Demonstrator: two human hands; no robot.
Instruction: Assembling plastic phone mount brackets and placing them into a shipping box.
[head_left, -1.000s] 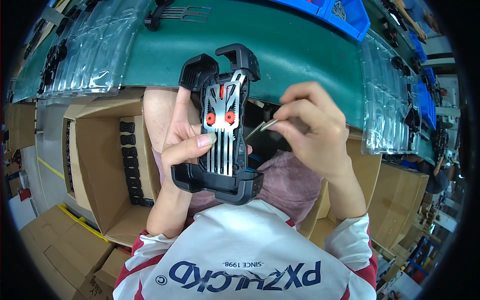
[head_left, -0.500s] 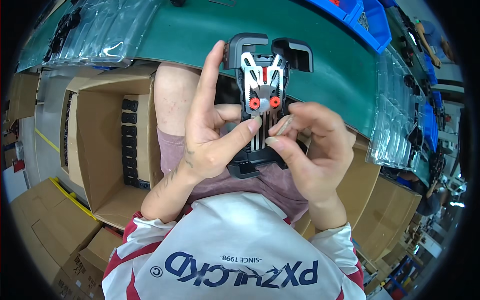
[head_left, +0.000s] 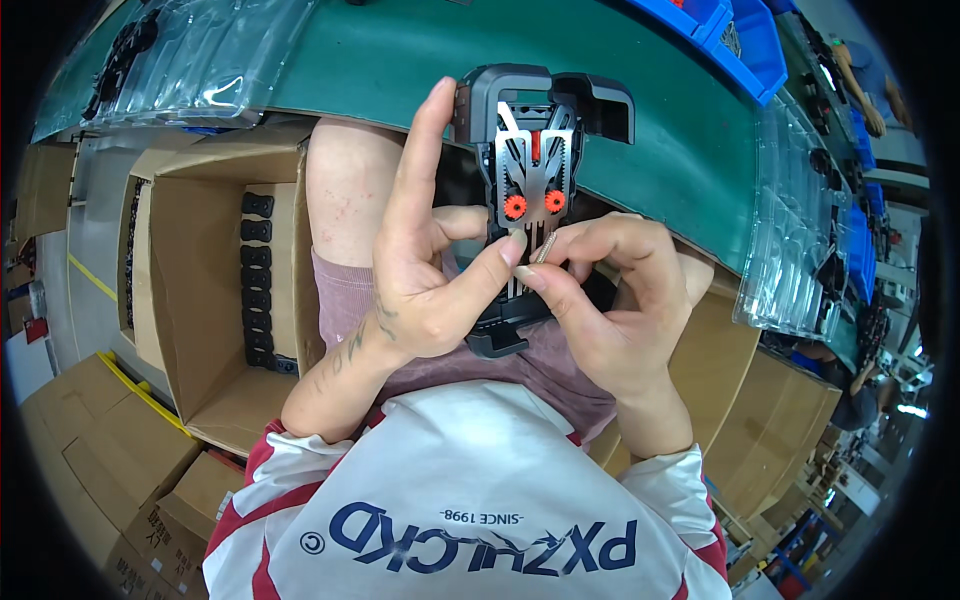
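Observation:
A black plastic phone-holder cradle [head_left: 540,130] with a silver metal mechanism and two red round gears is held upright in front of me, over my lap. My left hand [head_left: 425,270] grips its left side, index finger pointing up along the edge and thumb pressed on the lower middle of the mechanism. My right hand [head_left: 610,300] pinches a small thin metal spring [head_left: 545,245] between thumb and forefinger, right below the red gears and touching the cradle's middle.
A green workbench [head_left: 680,130] runs across the top, with clear plastic blister trays [head_left: 200,50] on the left and clear plastic blister trays [head_left: 800,230] on the right. Blue bins [head_left: 740,40] stand at the back. An open cardboard box [head_left: 190,290] with black parts stands left of my knee.
The cradle has risen and shifted right, from low in my left hand to upright in front of the bench. My right hand has come in under the red gears with the spring.

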